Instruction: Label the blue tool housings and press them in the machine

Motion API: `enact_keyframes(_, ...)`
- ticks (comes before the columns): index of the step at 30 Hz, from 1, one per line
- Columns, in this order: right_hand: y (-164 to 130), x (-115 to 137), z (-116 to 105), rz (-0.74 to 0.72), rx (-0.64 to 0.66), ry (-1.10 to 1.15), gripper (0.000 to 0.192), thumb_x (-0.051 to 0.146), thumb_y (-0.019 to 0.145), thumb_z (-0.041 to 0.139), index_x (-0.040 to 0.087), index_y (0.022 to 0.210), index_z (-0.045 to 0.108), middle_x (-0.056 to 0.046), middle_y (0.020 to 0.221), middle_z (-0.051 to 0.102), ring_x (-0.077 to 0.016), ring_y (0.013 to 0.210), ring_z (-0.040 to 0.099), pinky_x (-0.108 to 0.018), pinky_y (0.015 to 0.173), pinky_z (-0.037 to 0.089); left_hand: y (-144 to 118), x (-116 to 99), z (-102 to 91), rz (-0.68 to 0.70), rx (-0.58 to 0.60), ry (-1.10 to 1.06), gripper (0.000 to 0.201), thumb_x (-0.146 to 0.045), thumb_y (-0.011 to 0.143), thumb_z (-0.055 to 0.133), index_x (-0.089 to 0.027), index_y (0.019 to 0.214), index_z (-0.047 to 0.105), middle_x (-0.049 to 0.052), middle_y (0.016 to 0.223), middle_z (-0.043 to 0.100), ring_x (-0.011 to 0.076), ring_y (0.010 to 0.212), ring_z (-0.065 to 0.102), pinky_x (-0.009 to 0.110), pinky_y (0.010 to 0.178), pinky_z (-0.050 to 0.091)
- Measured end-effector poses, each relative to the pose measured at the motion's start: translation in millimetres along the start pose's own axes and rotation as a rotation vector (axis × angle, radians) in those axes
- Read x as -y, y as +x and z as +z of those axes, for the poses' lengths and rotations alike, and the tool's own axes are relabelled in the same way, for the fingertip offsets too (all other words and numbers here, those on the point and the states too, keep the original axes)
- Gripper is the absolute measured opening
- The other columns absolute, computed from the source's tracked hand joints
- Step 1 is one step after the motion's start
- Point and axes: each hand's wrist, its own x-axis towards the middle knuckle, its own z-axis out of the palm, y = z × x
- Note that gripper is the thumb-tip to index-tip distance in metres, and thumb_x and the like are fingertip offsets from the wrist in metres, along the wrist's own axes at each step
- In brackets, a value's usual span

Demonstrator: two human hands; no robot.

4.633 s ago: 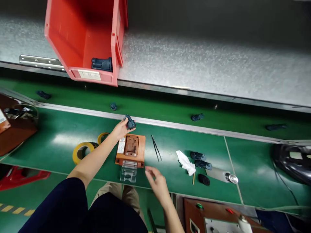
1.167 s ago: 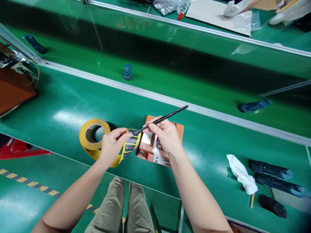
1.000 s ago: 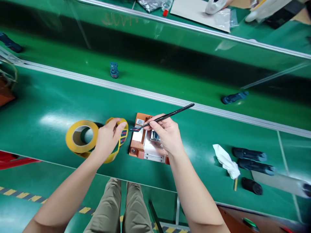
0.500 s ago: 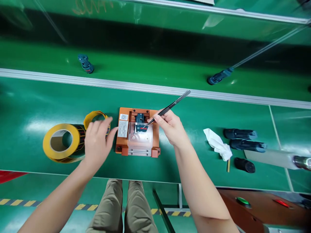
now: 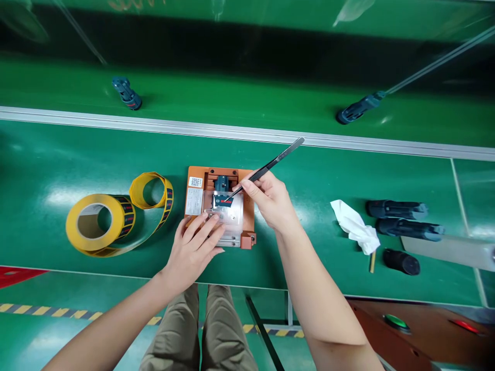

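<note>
A green surface [image 5: 332,170] seen from above. At centre sits an orange jig [image 5: 249,226] holding a dark part [image 5: 221,183] under a clear cover [image 5: 231,226]. The right hand [image 5: 270,202], grip closed on tweezers [image 5: 270,166], sets a small label [image 5: 222,202] on the part. The left hand [image 5: 193,252], fingers spread and holding nothing, has left the yellow label roll [image 5: 98,225] at 9 o'clock and now presses the cover, steadying the jig. At 3 o'clock lie a white cloth [image 5: 356,232] and three dark parts [image 5: 398,210].
</note>
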Motion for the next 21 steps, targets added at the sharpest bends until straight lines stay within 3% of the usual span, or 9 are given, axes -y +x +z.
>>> enact_keyframes(15, -1, -2, -1, -0.011, 0.012, 0.0, 0.025, 0.047, 0.089, 0.067, 0.023, 0.094, 0.061, -0.002, 0.087, 0.074, -0.0188, 0.084, 0.071, -0.034, 0.08, 0.055, 1, -2, -2.2, 0.02, -0.004, 0.025, 0.046, -0.028, 0.092, 0.064, -0.019, 0.136, 0.055, 0.012, 0.141, 0.061, 0.0304, 0.135, 0.05, 0.05, 0.111, 0.035)
enact_keyframes(21, -2, -3, -1, -0.023, 0.011, 0.003, 0.025, 0.045, 0.091, 0.066, 0.021, 0.096, 0.06, -0.002, 0.089, 0.075, -0.0183, 0.086, 0.071, -0.033, 0.082, 0.055, 12, -3, -14.0, -0.009, 0.091, 0.045, 0.049, -0.036, 0.093, 0.062, -0.021, 0.139, 0.053, 0.007, 0.145, 0.058, 0.0279, 0.132, 0.051, 0.051, 0.112, 0.029)
